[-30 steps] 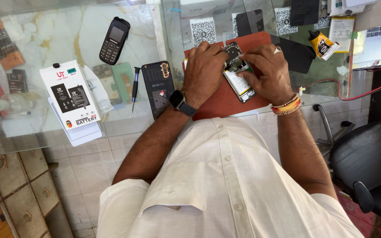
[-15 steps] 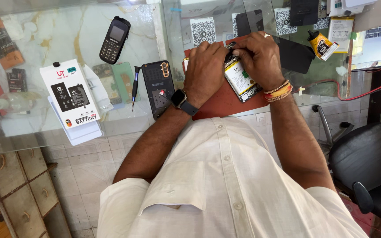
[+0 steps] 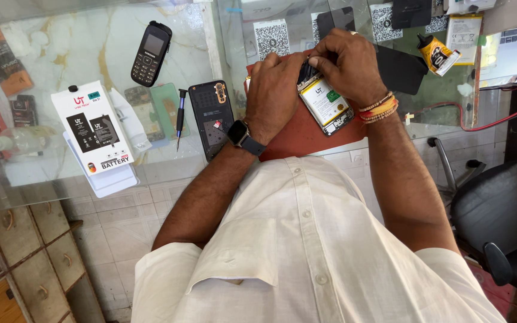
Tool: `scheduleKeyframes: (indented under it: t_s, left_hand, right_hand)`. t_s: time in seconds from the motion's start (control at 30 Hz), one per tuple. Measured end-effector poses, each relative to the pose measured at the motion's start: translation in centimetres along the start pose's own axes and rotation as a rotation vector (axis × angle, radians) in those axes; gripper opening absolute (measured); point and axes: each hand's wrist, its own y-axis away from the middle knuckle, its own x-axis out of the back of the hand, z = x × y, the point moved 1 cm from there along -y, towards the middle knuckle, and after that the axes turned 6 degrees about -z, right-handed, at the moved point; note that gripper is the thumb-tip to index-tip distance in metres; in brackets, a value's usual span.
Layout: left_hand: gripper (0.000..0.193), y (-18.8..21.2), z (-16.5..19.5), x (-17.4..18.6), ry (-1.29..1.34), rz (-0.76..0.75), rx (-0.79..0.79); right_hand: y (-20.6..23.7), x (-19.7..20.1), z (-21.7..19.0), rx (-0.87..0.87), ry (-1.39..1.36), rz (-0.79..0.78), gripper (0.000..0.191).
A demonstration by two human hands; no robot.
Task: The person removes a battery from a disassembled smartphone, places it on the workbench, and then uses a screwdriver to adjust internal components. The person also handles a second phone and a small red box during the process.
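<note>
Head view: both hands, left hand (image 3: 279, 96) and right hand (image 3: 345, 63), pinch opened phone (image 3: 325, 106) near counter edge (image 3: 169, 164).

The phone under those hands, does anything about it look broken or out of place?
It is opened up: the smartphone lies on a red mat with its white battery bare, under the left hand and right hand. Its black back cover lies apart to the left, beside a small screwdriver. No crack or spill shows.

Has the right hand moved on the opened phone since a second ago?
Yes. The right hand has moved from the phone's lower side to its top edge, away from the person, judged against the red mat; it now meets the left hand.
</note>
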Motion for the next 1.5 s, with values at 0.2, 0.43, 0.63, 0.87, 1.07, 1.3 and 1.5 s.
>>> scheduleKeyframes:
  t_s: [0.2,0.43,0.63,0.87,1.07,1.3,1.5]
  left_hand:
    - [0.033,0.2,-0.2,0.0,0.01,0.013,0.0]
    - [0.021,0.3,-0.4,0.4,0.04,-0.048,0.016]
    - [0.021,0.2,0.4,0.7,0.076,0.055,-0.069]
    - [0.011,-0.7,0.7,-0.5,0.0,0.023,0.009]
    - [0.017,-1.3,0.1,-1.3,0.064,-0.015,0.12]
    - [0.013,-1.6,0.0,-1.1,0.075,-0.03,0.101]
    - [0.009,-1.6,-0.2,-1.3,0.064,-0.052,0.088]
  right_hand:
    - [0.2,0.1,0.1,-0.003,0.001,-0.034,0.015]
    - [0.8,0.5,-0.5,0.018,-0.124,-0.029,0.013]
    - [1.0,0.5,-1.0,0.066,-0.084,0.009,0.01]
    - [1.0,0.3,-1.2,0.052,-0.13,0.041,0.008]
    - [2.1,0.9,-0.1,-0.03,-0.397,0.011,0.02]
    - [2.2,0.6,1.1,-0.15,-0.596,0.004,0.024]
    - [2.2,0.8,0.8,-0.141,-0.502,0.021,0.025]
